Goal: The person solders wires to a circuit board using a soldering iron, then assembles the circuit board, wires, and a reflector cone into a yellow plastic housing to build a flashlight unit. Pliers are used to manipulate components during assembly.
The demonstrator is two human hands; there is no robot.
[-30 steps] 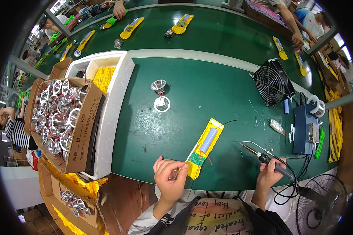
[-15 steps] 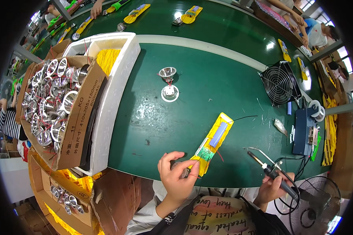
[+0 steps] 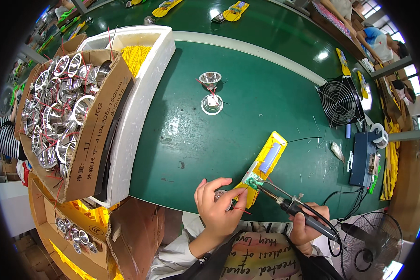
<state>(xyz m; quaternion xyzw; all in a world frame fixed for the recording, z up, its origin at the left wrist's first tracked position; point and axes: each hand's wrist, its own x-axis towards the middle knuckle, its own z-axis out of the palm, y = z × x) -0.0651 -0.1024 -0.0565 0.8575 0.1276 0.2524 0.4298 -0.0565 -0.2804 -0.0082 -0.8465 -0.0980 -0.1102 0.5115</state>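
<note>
One housing [image 3: 260, 159] sits on the table [image 3: 205, 154] beside the left hand [image 3: 219, 209]; its fingers curl around a reflector [image 3: 220, 192], how firmly I can't tell. The right hand [image 3: 308, 226] grips the iron [image 3: 290, 206], tip at the board [image 3: 252, 180]: best kept brief, clear of the battery [image 3: 270, 157].

A soldering iron [image 3: 291, 206] and boxed reflectors [image 3: 82, 109] show a workshop.

We have a casing [image 3: 278, 138] near our edge of the surface [image 3: 205, 149], battery [image 3: 270, 157] and circuit board [image 3: 252, 180] in it. Behind it, leftward, sit two reflectors [image 3: 210, 77]; farther left, a carton [image 3: 101, 126] holds more. To the right, a fan [image 3: 338, 101] stands behind the soldering station [image 3: 360, 159].
</note>
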